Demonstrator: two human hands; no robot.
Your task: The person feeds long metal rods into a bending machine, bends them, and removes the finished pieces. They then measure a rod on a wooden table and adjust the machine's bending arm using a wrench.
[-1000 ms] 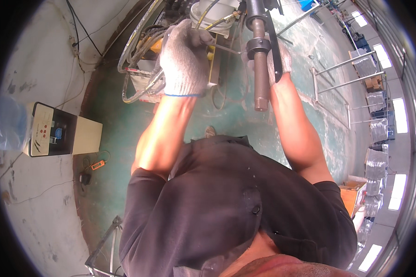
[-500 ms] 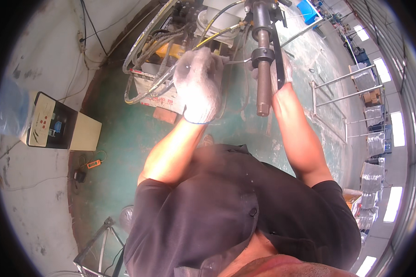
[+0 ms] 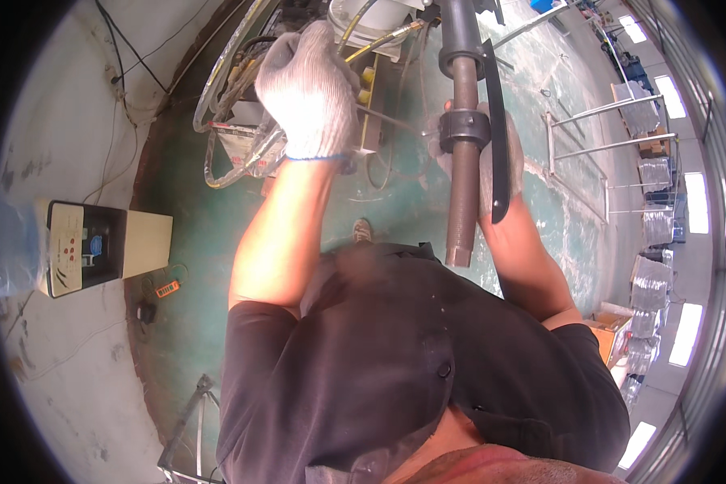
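Observation:
My left hand [image 3: 308, 93], in a white knitted glove, is closed in a fist around a thin metal rod, a hex key [image 3: 391, 121]. The key is blurred, and its far end reaches toward a black shaft collar [image 3: 465, 129]. That collar sits around a brown metal shaft [image 3: 462, 194] that points toward my body. My gloved right hand [image 3: 511, 157] is behind the shaft, with fingertips showing on the collar's left side; it appears to grip the collar from beneath. A flat black bar [image 3: 496, 137] runs beside the shaft and hides part of this hand.
Hoses [image 3: 218, 89] and a white bucket [image 3: 363, 24] crowd the machine beyond my left hand. A water dispenser [image 3: 149, 242] stands at the left wall, near an orange power strip [image 3: 168, 289]. A metal frame [image 3: 552, 145] and wrapped stacks [image 3: 652, 282] are on the right.
My left hand has swung left and away from the collar, with the key still in it. The shaft and collar appear lower and larger in view. My right hand stays at the collar.

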